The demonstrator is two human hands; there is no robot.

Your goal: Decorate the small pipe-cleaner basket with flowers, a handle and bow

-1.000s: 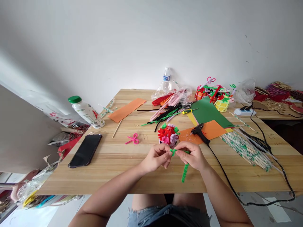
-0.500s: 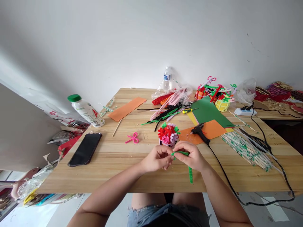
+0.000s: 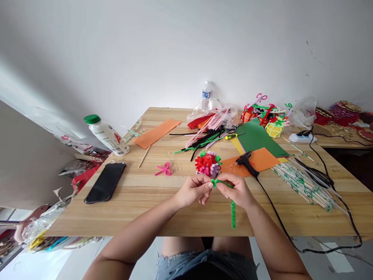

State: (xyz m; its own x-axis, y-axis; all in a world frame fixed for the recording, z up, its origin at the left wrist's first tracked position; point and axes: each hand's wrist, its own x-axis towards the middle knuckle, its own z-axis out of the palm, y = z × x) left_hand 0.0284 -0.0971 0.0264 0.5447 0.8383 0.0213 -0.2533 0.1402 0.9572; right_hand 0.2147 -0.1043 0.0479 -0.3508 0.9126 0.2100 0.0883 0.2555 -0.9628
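Observation:
A green pipe cleaner (image 3: 233, 214) is pinched between both my hands, its near end bent into small loops and its long tail hanging below my right palm. My left hand (image 3: 196, 190) grips the looped end with thumb and forefinger. Close beside it, my right hand (image 3: 234, 189) is closed on the same pipe cleaner. Just beyond my fingers stands a small basket of pipe-cleaner flowers (image 3: 208, 163) in red, pink, lilac and green; its lower part is hidden by my hands. A pink pipe cleaner bent into loops (image 3: 164, 169) lies to the left.
A black glue gun (image 3: 246, 163) rests on orange paper, its cord running off the right edge. Wrapped sticks (image 3: 305, 186) lie at right, a phone (image 3: 105, 182) and white bottle (image 3: 106, 134) at left. Loose pipe cleaners (image 3: 206, 136) and a screwdriver (image 3: 231, 136) lie farther back.
The green pipe cleaner's near end now shows small loops between my fingertips, where it lay more flat before. Both hands have shifted only slightly.

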